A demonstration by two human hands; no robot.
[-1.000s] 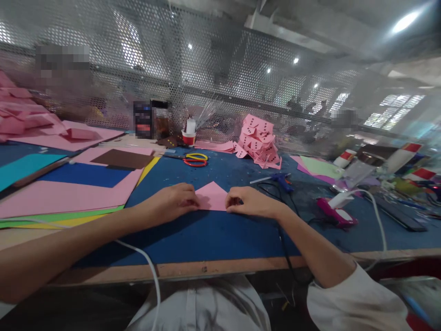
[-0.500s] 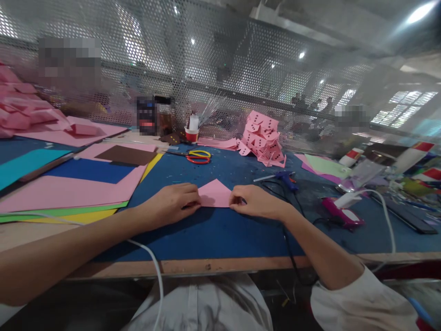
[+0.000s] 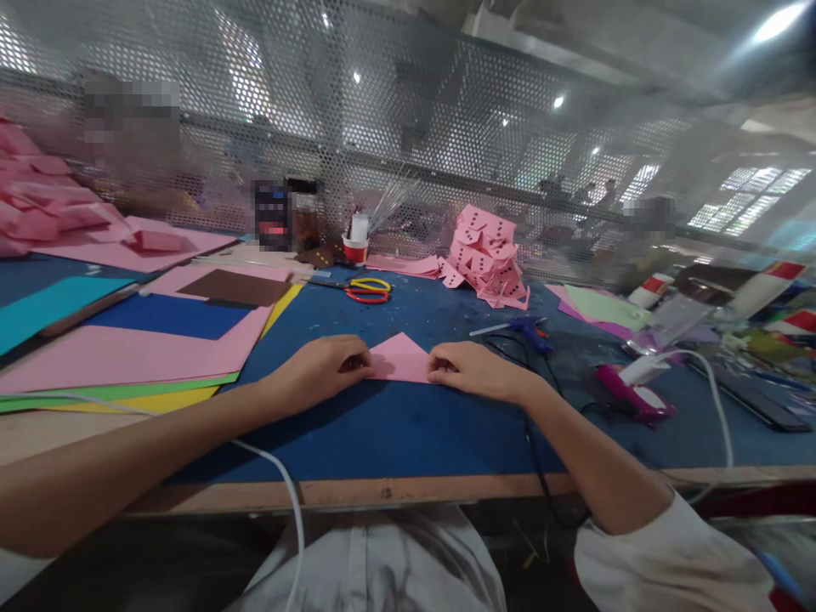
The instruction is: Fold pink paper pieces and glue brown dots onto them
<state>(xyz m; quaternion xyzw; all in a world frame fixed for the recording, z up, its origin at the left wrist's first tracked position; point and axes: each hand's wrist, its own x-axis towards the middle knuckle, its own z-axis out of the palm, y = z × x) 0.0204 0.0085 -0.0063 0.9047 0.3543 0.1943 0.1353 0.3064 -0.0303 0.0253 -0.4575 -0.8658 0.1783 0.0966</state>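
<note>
A small pink paper piece (image 3: 400, 360), folded to a point at its far side, lies on the blue mat (image 3: 408, 425) in front of me. My left hand (image 3: 319, 370) pinches its left lower corner with the fingers curled. On the opposite corner my right hand (image 3: 475, 371) presses down, fingers bent and closed on the paper's edge. Both forearms rest on the mat.
Large coloured paper sheets (image 3: 133, 348) are stacked at the left. Yellow and red scissors (image 3: 365, 290), a heap of folded pink pieces (image 3: 488, 255), a blue glue gun (image 3: 526, 330) and a pink glue gun (image 3: 628, 395) with cables lie beyond. A perforated metal screen (image 3: 408, 144) backs the table.
The view shifted slightly up and to the right between the first two frames. Both hands stay on the pink paper's corners, pressing it a little flatter.
</note>
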